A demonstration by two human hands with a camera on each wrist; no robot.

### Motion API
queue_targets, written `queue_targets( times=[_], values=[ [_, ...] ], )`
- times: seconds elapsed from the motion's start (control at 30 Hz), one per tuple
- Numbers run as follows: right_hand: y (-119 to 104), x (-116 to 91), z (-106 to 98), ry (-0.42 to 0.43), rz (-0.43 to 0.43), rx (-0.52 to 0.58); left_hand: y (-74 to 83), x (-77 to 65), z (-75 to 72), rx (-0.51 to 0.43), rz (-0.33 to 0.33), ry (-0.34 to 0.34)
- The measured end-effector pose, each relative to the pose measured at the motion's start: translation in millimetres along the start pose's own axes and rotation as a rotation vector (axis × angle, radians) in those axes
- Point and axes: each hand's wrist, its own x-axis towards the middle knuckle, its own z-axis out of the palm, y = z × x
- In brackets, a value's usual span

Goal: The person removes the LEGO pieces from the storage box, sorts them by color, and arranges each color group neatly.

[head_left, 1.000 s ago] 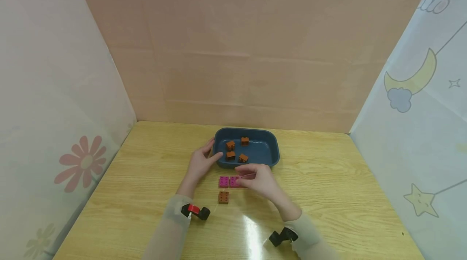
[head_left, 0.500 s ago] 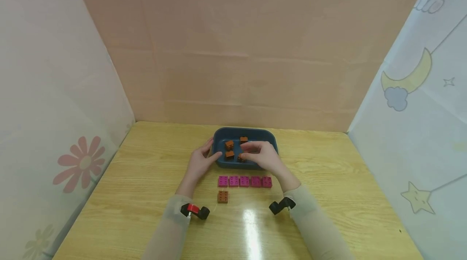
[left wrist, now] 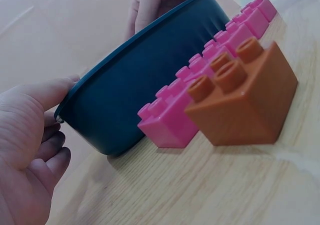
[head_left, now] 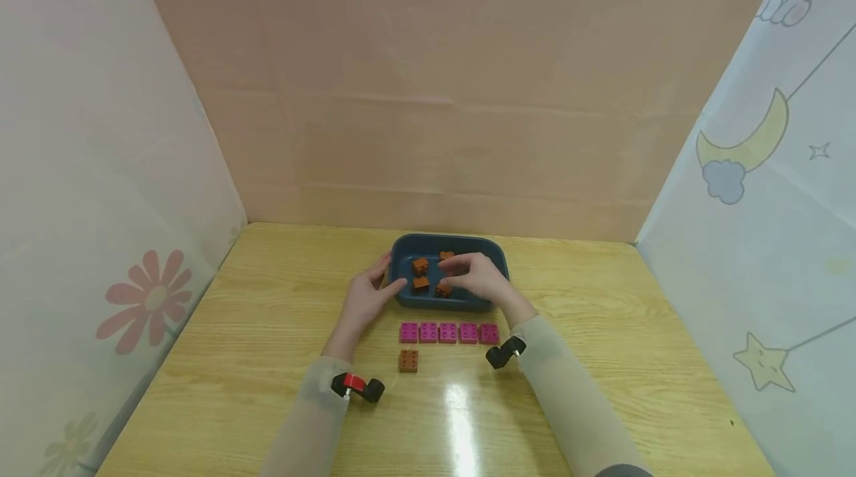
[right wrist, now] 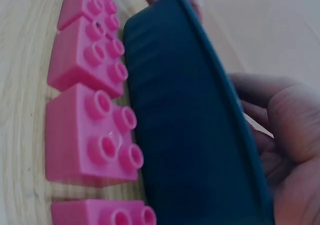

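Observation:
A dark blue tray holds several orange-brown toy bricks. My left hand grips the tray's left end, its thumb over the rim; the left wrist view shows other fingers curled by the outer wall. Inside the tray, my right hand hovers with thumb and fingers parted, close to an orange-brown brick. Its fingertips are hidden behind the tray wall in the right wrist view. Several pink bricks stand in a row in front of the tray. One orange-brown brick sits before the row's left end.
The wooden table reaches back to a plain tan backdrop. Patterned cloth walls stand at the left and right. Both sleeves carry black wrist cameras, the left one with a red part.
My right hand has left the pink row, where it was at the right part, and moved up into the tray. All pink bricks now show. My left hand stays at the tray's end.

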Motion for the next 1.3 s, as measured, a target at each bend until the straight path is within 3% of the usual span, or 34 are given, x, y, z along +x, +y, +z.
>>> queue_targets(
  times=[0.37, 0.9, 1.3],
  values=[
    [11.0, 5.2, 6.2, -0.073, 0.025, -0.067, -1.4, -0.1, -0.9, -0.01, 0.008, -0.015],
    [10.0, 7.4, 2.7, -0.025, 0.095, -0.082, -1.7, 3.2, -2.5, 0.0, 0.025, -0.017],
    [12.8, 6.2, 9.2, -0.047, 0.122, -0.066, -0.4, -1.4, -2.3, 0.026, 0.004, -0.009]
  ],
)
